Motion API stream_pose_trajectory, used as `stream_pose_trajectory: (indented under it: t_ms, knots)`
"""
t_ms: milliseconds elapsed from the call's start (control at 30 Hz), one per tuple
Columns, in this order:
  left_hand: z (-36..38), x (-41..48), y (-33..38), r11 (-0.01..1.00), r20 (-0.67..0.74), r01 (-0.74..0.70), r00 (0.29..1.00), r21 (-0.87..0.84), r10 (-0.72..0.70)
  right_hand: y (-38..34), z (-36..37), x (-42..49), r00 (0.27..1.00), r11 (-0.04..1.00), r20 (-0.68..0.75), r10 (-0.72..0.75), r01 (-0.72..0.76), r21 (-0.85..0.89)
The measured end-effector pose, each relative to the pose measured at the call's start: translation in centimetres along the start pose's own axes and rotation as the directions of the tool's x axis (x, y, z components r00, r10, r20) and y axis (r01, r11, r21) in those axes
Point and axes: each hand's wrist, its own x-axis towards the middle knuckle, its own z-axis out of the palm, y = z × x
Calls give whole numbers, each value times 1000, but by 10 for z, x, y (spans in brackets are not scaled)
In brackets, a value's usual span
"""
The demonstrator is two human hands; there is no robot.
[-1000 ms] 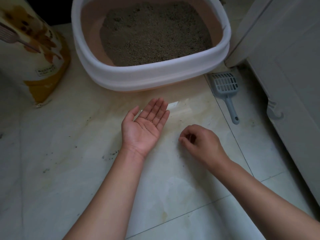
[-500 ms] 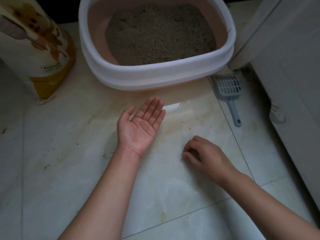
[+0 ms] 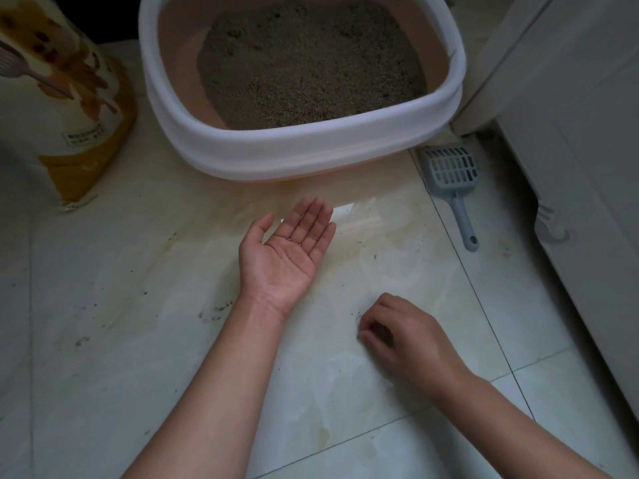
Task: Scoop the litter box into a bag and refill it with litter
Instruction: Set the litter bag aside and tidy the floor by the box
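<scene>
at the far left a tall litter bag [image 3: 65, 108], cream and yellow with a printed scoop and brown shapes on it, stands upright on the pale tiled floor [image 3: 103, 357], its top cut off by the edge of the view. on the tiles to its right lie loose dark grains [image 3: 218, 310] in small clusters, the thickest just beside the left wrist. the left hand [image 3: 287, 257] is held palm up near the middle of the floor, fingers straight and together, thumb spread to the side. it grips nothing, and only a few tiny dark specks [image 3: 294, 240] sit at the base of its fingers. beyond its fingertips, apart from them, stands the litter box [image 3: 301, 153], a pink tub with a wide white rim. inside it a bed of grey-brown litter [image 3: 311, 63] covers most of the bottom, leaving bare pink along the left wall. nearer the camera and to the right, the right hand [image 3: 404, 337] is turned back up, its fingers [image 3: 366, 335] curled down toward the tile with the tips bunched together. whether they pinch a grain or hold nothing i cannot tell, since the tips are in shadow. further right a grey slotted scoop [image 3: 453, 178] lies flat on the floor, head by the litter box corner and handle toward the camera, well apart from both hands. at the far right stands a white cabinet [image 3: 570, 150] with a curved foot [image 3: 549, 226].
</scene>
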Motion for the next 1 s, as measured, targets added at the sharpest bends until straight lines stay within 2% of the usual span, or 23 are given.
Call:
stream_pose_trajectory:
  t_ms: [100,200,333,467,633,733,833,1000]
  knots:
    - [-1,-1,0,1000,-6,7,1000,6,-7,-2,2,1,999,999,-21,-29,29,-25]
    - [-2,0,-1,1000,-19,15,1000,12,-15,-8,-1,3,997,999,-77,-11,14,36]
    - [-2,-3,-10,998,-26,46,999,33,-45,-28,-15,20,962,980,-267,55,-1,201]
    - [1,-3,-26,992,-21,107,994,60,-106,-57,-26,52,905,971,-423,42,63,232]
    - [5,0,-33,990,-15,110,994,83,-109,-63,-18,72,909,949,-410,72,64,307]
    - [6,0,-32,994,-4,100,995,44,-99,-61,-19,71,890,922,-432,149,32,385]
    - [11,-1,-28,998,-9,54,999,42,-54,-61,-24,71,835,845,-467,292,3,534]
    - [24,-2,-20,999,-39,-50,998,14,51,-76,-38,83,760,612,-385,524,-21,790]
